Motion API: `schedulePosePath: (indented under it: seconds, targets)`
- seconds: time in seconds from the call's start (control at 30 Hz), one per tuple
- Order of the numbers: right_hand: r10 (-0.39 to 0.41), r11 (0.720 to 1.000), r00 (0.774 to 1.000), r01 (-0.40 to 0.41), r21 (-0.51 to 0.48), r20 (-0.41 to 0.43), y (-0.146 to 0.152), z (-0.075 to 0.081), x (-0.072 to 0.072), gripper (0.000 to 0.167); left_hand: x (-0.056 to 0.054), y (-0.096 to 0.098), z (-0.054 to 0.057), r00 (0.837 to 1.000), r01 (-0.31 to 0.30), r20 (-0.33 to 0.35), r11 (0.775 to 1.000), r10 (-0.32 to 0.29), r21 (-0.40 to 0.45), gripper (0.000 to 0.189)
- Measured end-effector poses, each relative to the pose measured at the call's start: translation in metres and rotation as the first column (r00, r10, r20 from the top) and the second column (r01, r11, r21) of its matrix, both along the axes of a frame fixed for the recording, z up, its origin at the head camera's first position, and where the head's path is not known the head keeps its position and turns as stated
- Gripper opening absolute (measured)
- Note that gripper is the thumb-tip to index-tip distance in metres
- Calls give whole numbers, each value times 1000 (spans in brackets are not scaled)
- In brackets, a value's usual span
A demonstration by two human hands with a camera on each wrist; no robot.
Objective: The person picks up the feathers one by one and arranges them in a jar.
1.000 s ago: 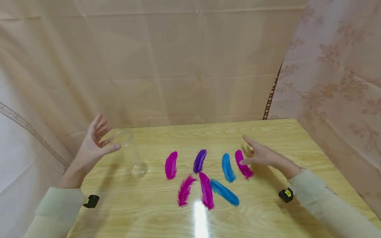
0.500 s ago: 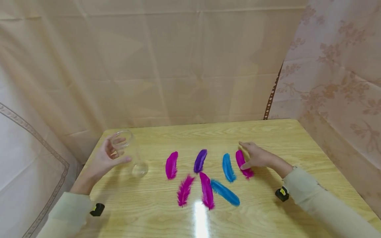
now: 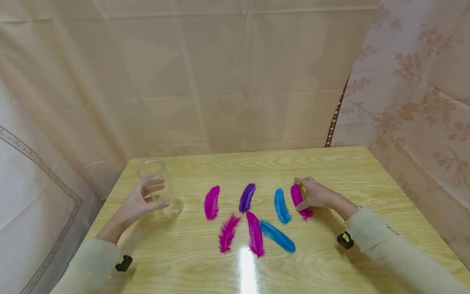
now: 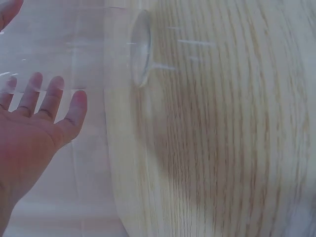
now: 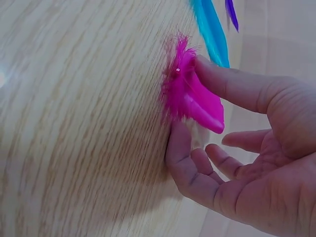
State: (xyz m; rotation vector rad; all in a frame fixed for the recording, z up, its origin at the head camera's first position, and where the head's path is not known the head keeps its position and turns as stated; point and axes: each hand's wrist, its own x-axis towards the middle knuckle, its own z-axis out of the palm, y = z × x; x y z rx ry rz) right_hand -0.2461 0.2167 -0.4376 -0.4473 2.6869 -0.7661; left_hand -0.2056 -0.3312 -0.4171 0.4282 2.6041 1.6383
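A tall clear glass vase (image 3: pixel 166 187) stands upright on the left side of the table. My left hand (image 3: pixel 135 206) is beside it, its spread fingers behind the glass and the thumb reaching across in front. In the left wrist view, the fingertips (image 4: pixel 54 84) overlap the edge of the vase (image 4: pixel 84 47). My right hand (image 3: pixel 320 195) is at the rightmost magenta feather (image 3: pixel 296 195), which lies on the table. In the right wrist view, thumb and index finger sit on opposite sides of that feather (image 5: pixel 202 101), with a gap between their tips.
Left of the right hand lie two blue feathers (image 3: pixel 281 206), a purple feather (image 3: pixel 247 197) and several more magenta feathers (image 3: pixel 211 203). The wooden table (image 3: pixel 183 261) ends at a beige curtain (image 3: pixel 227 81) behind and a patterned cloth (image 3: pixel 422 98) at right.
My left hand has come down and right to the vase, thumb now across its front. The right hand has lowered slightly leftward onto the magenta feather. The feathers have stayed in place.
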Motion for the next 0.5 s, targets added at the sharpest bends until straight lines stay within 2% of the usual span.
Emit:
schedulePosePath:
  seconds: [0.3, 0.5]
  targets:
    - [-68, 998, 997, 67, 12, 47, 0, -2, -3, 85, -3, -3, -3, 1000, -26, 8, 999, 26, -26, 77]
    - [-61, 998, 998, 61, -15, 29, 1, -4, -3, 74, 0, -3, -6, 999, -33, -23, 999, 32, -7, 74]
